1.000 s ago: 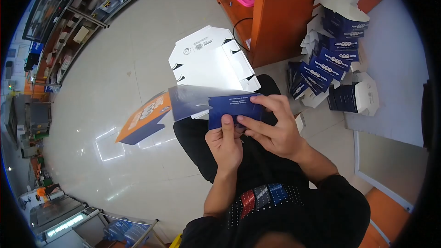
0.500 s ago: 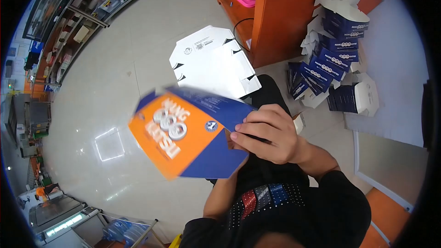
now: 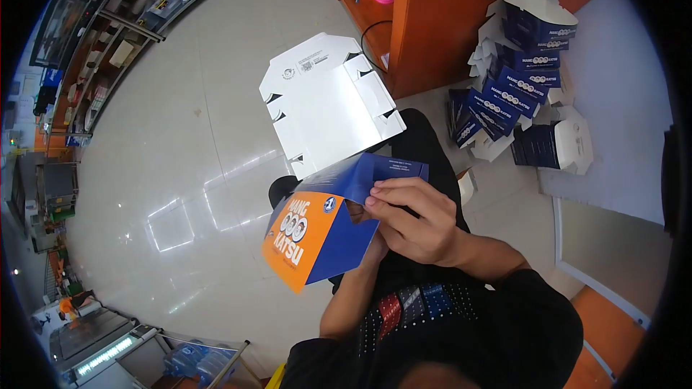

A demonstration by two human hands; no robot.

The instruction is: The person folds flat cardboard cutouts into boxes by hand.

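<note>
An orange and blue cardboard food box [image 3: 292,234], printed "MANG KATSU", is held over my lap, partly folded and tilted. My right hand [image 3: 417,220] pinches its blue side flap, fingertips at the corner by a small gap in the card. Mostly hidden behind the box, my left hand [image 3: 373,251] supports it from below; a bit of finger shows through the gap. Just beyond the box, touching or nearly touching its upper edge, lies a white flat box blank [image 3: 317,108] with slots and folded side tabs, at my knees.
Stacked blue folded boxes [image 3: 508,94] stand on the floor to the right, beside an orange cabinet [image 3: 432,29]. A loaded shelf [image 3: 130,32] runs along the upper left. Water jugs [image 3: 194,360] sit on a rack at lower left. A person in orange [image 3: 72,304] is far off left.
The box has come down and right, closer to my body, and turned so its blue side faces me more. Its flap is now folded up under my right fingers.
</note>
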